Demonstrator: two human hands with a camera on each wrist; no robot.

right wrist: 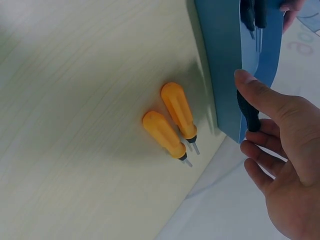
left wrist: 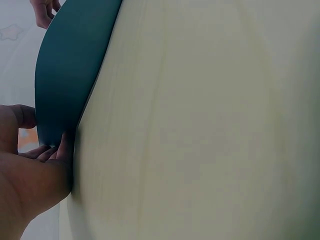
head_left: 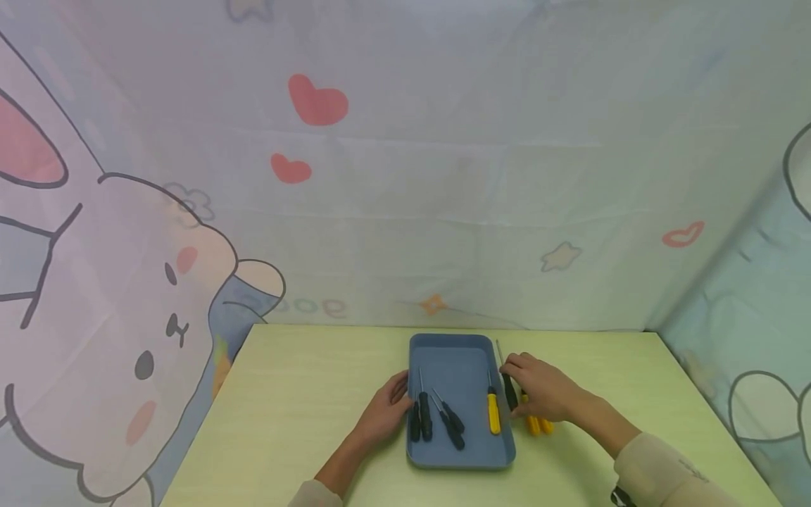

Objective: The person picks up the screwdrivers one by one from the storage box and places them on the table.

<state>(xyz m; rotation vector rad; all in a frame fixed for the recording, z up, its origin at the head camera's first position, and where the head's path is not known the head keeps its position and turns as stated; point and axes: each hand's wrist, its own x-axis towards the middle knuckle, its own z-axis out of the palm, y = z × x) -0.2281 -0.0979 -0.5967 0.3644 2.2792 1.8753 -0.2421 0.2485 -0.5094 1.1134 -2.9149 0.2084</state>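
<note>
By blue tray | black screwdriver | pinched in right hand

Blue tray, black screwdrivers, yellow screwdrivers, pale wood-grained table

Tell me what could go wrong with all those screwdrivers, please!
The right hand holds a black screwdriver right beside the tray, so it might slip or bump the tray's edge.

The left hand is at the tray's other side; if it tipped the tray, the loose tools inside could slide.

Two yellow screwdrivers lie on the table near the right hand, which might knock them and make them roll.
</note>
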